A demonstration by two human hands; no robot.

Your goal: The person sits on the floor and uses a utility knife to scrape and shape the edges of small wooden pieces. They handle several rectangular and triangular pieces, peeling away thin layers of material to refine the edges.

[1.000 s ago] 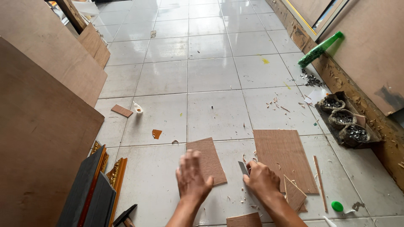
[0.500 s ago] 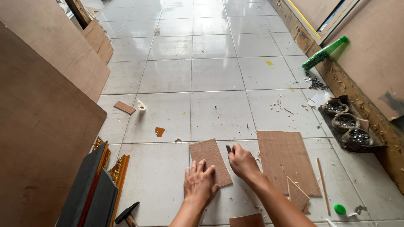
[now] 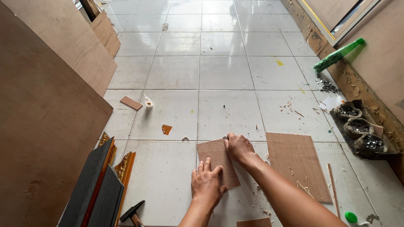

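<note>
A small brown plywood piece [image 3: 213, 156] lies flat on the white tiled floor. My left hand [image 3: 206, 184] presses down on its near edge with fingers spread. My right hand [image 3: 238, 148] is closed at the piece's far right corner, and a small dark tool tip [image 3: 225, 137] shows just beyond the knuckles; the rest of the tool is hidden in the fist. A larger brown plywood sheet [image 3: 297, 162] lies to the right of my right arm.
Big plywood boards [image 3: 46, 109] lean along the left. Dark and gold frame mouldings [image 3: 103, 185] and a hammer [image 3: 131, 212] lie near left. A small glue bottle [image 3: 147, 101], wood scraps, bags of nails [image 3: 357, 128], a green bottle [image 3: 338, 54] and a green cap [image 3: 350, 217] are around.
My left hand came down onto the small plywood piece. My right hand moved left and forward from beside the large sheet to the small piece's far corner.
</note>
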